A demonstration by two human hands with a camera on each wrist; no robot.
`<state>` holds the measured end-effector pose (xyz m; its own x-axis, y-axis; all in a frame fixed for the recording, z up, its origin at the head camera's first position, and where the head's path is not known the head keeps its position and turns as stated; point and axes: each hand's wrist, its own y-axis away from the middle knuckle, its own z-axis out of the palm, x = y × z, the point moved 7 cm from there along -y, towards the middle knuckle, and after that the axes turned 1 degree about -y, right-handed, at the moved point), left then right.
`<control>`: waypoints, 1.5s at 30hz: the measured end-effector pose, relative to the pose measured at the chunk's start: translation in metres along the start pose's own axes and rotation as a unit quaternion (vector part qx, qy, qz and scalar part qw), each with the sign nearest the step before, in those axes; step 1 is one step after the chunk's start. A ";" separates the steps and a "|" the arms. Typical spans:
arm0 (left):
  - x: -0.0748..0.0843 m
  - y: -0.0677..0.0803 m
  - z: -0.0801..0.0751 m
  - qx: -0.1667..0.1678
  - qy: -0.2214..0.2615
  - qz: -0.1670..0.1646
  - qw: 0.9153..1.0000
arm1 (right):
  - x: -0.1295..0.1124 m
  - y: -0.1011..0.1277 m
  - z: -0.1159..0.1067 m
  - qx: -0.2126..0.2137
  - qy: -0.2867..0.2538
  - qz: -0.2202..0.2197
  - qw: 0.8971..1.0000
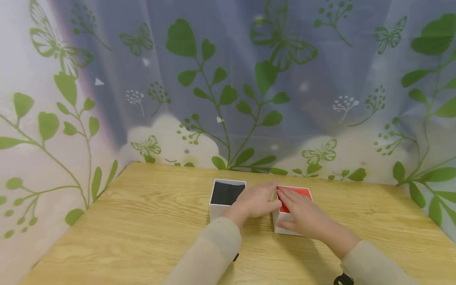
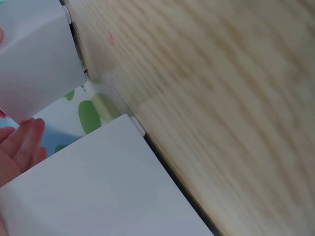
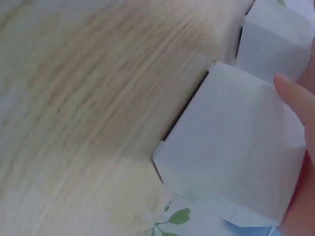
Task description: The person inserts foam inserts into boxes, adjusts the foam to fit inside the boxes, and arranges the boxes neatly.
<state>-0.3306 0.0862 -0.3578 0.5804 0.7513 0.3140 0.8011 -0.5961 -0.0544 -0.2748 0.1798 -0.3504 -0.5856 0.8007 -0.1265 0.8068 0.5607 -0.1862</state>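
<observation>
R hand (image 1: 306, 217): my fingers lie fairly straight over the top of the red-topped box (image 1: 301, 192), tips reaching its near-left part, thumb down along the near white wall. The wrist view shows one fingertip (image 3: 290, 96) laid on the white side; looks like a light hold, palm resting, not a tight clamp.

L hand (image 1: 257, 201): fingers relaxed, nearly straight, sitting in the gap between the two boxes, tips touching the red-topped box's left edge. Its wrist view shows fingertips (image 2: 22, 142) beside a white wall. Can't tell if anything is pinched; nothing seems to be.

Key relation: red-topped box is directly under R fingers and just right of L fingers. R hand is nearer, being already on it. Box approx. square on top, no clear long axis; its edges run nearly square to the table's far edge, coloured face up.

Outward: black-topped box (image 1: 227, 193) stands just left of L hand, close to its neighbour but apart. Both on the wooden table (image 1: 124, 221), mid-far area. Leaf-print curtain (image 1: 228, 79) behind.
</observation>
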 end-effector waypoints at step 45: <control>0.009 0.003 -0.005 0.024 -0.043 0.064 0.997 | 0.031 0.036 -0.011 0.029 0.047 0.096 0.994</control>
<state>-0.3235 0.0897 -0.3505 0.6867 0.6933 0.2186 0.7249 -0.6757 -0.1341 -0.2633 0.2269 -0.3499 -0.4085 0.9098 -0.0734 0.8957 0.3840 -0.2243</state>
